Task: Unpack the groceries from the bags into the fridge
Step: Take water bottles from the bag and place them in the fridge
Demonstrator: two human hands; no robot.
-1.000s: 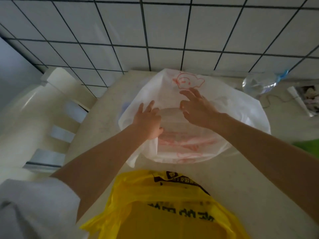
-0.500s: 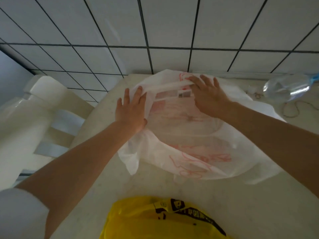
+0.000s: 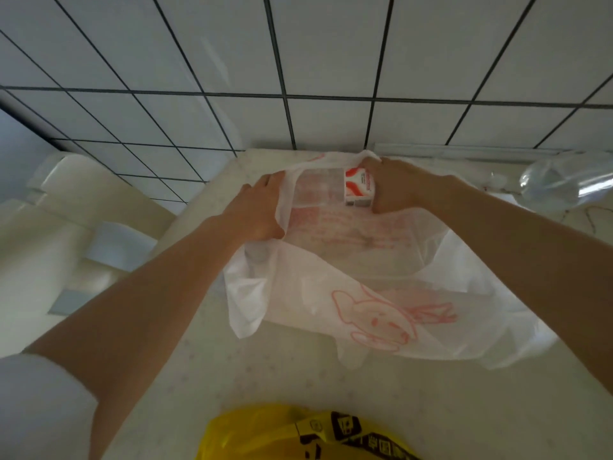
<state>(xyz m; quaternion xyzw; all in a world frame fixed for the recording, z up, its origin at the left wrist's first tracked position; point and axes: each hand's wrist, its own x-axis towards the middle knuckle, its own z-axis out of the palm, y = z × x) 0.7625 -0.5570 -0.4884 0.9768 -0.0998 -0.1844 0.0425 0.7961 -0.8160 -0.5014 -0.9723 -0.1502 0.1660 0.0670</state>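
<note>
On the counter [image 3: 272, 376], left hand [image 3: 257, 210] grips the white bag [image 3: 365, 293]; right hand [image 3: 401, 184] grips an upright carton [image 3: 360, 187].

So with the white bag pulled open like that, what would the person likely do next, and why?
Probably lift the small red-and-white carton up and out. The right hand already grips it at the mouth of the white bag, while the left hand holds the bag's edge aside.

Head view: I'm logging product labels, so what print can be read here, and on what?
None can be read.
Red and white carton: small print, too blurred.
White bag: red cartoon drawing and faint red print, illegible.
Yellow bag: black characters, cut off and blurred.
</note>
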